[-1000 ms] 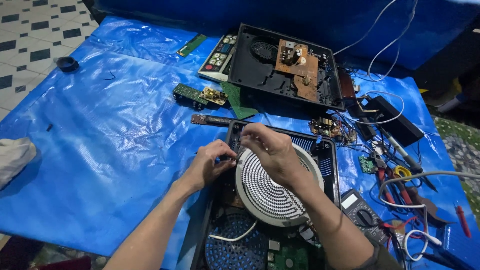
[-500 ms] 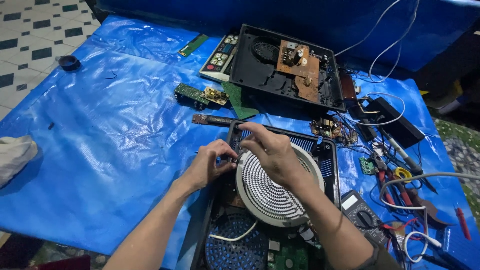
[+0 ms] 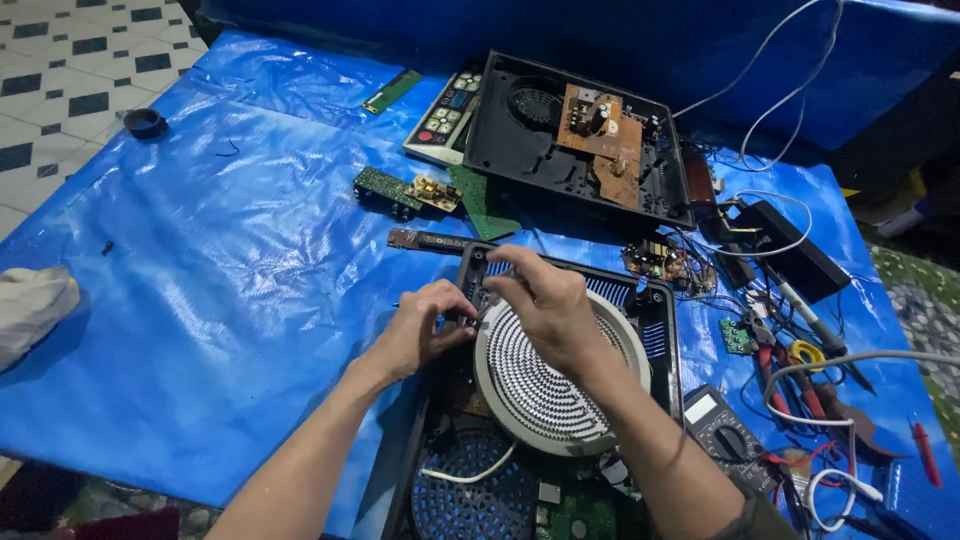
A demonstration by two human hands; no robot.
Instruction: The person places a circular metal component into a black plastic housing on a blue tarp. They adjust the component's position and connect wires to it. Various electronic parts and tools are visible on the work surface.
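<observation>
An opened black induction cooker base (image 3: 660, 330) lies in front of me on a blue plastic sheet (image 3: 230, 260). A round white-ribbed coil disc (image 3: 545, 395) sits in it. My left hand (image 3: 420, 330) pinches something small at the disc's upper left edge; what it grips is hidden by the fingers. My right hand (image 3: 545, 305) rests over the disc's top edge, fingers curled down beside the left fingertips, seemingly on a thin tool or wire. A white wire (image 3: 470, 474) curls below the disc, above a fan grille (image 3: 470, 500).
A second opened black casing (image 3: 530, 160) with a brown circuit board (image 3: 600, 125) lies farther back. Loose green boards (image 3: 385, 190), a control panel (image 3: 445, 115), a multimeter (image 3: 725, 435), red-handled pliers (image 3: 790, 375), a screwdriver (image 3: 925, 455) and white cables crowd the right side. Tiled floor lies left.
Both hands stay at the disc's upper left edge, with only small finger movements. The view has shifted slightly.
</observation>
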